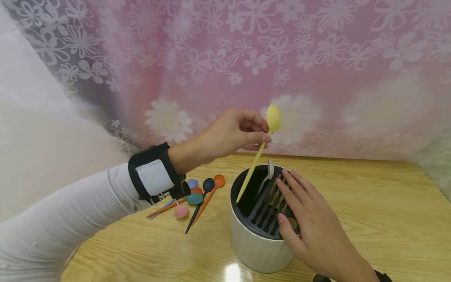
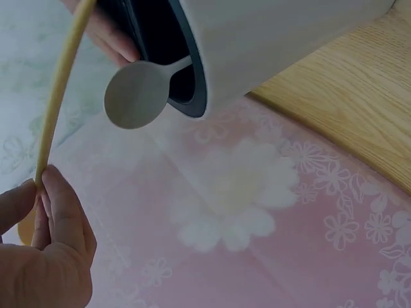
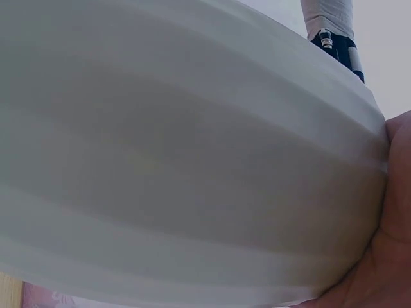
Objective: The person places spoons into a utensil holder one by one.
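Between thumb and fingers, my left hand (image 1: 237,131) pinches a yellow spoon (image 1: 273,118) near its bowl, which points up. The spoon's handle slants down, its tip at the open compartment of a white ribbed utensil holder (image 1: 258,250) with a dark slotted top. A grey spoon (image 1: 270,170) leans in that compartment; its round bowl (image 2: 136,96) shows over the rim in the left wrist view. Spread across the slotted side of the top, my right hand (image 1: 313,219) rests with fingers extended. The right wrist view is mostly filled by the holder's wall (image 3: 192,154).
Left of the holder, several spoons lie in a loose pile on the wooden table (image 1: 373,203), among them an orange spoon (image 1: 219,181), a navy spoon (image 1: 208,185), a teal spoon (image 1: 194,199) and a pink ladle-like piece (image 1: 181,212). A pink floral curtain (image 1: 225,70) hangs behind.
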A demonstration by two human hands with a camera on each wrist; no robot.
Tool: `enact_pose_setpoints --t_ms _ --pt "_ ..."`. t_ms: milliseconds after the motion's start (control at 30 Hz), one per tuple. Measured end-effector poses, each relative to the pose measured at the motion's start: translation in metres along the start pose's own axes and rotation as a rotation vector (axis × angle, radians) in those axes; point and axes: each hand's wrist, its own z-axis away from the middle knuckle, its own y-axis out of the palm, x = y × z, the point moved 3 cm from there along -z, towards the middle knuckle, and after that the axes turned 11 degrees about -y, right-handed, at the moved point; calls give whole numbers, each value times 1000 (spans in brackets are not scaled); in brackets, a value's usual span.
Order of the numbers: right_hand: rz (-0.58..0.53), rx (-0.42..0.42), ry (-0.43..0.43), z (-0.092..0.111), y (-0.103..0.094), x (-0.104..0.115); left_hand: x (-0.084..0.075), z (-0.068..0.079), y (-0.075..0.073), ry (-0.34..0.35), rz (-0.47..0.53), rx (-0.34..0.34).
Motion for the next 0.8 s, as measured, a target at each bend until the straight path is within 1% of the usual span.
enact_pose_setpoints --t_ms 100,167,300,400,533,633,800 --pt "-2 -9 -2 0 -1 0 -5 -2 0 48 3 -45" --pt "-4 -15 -5 1 -1 -1 -5 -4 1 76 -21 -84" --pt "-6 -17 -7 1 -1 -1 4 -9 5 101 -108 -134" --pt "-10 -8 -3 0 0 -1 15 -9 8 95 -192 -132" --pt "-13 -5 0 0 0 -1 26 -5 13 84 -300 -108" --pt "-12 -17 -6 0 -1 -1 32 -1 17 37 -395 -78" --pt "-17 -17 -6 1 0 -1 40 -1 24 -85 -590 -15"
